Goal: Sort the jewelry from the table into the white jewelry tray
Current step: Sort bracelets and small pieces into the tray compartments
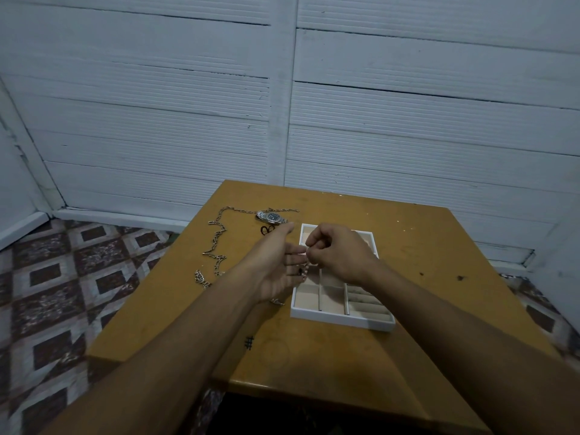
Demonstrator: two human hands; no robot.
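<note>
The white jewelry tray (342, 321) with beige compartments lies on the wooden table (314, 356). My right hand (339, 252) hovers over the tray's left side, fingers pinched on a small beaded chain (306, 271) that dangles down. My left hand (279, 265) is palm-up and flat beside it, fingers spread under the chain. A long silver chain necklace (216, 243) snakes across the table's left part. A silver wristwatch (271, 217) with a dark dial lies at the far side. A small dark piece (266, 230) lies just behind my left fingertips.
A short silver chain (201, 277) lies left of my left wrist, near the table's left edge. A white panelled wall stands right behind the table. A patterned tiled floor lies to the left and right.
</note>
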